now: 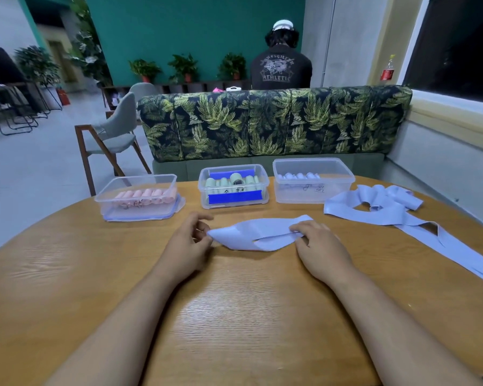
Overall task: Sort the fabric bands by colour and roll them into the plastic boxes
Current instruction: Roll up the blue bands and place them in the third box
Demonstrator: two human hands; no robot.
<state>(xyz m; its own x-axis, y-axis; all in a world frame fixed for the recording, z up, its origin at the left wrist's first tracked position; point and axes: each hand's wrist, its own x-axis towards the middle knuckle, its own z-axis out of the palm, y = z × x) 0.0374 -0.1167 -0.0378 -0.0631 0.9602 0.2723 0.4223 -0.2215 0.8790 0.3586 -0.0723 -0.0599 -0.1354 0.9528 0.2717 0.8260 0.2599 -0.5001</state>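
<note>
Item: blue band (248, 234), flat on counter (248, 316) btwn our hands. L hand (187, 240) pinches its left tip; R hand (321, 246) pinches its right end. Blue-roll box (313, 188) behind, to the right.

Your forearms extended forward; left hand (188, 242) pinches one end of pale blue fabric band (251, 232), right hand (319, 247) other.

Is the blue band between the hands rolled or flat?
Flat: the light blue fabric band lies spread on the wooden table; no roll visible.
</note>
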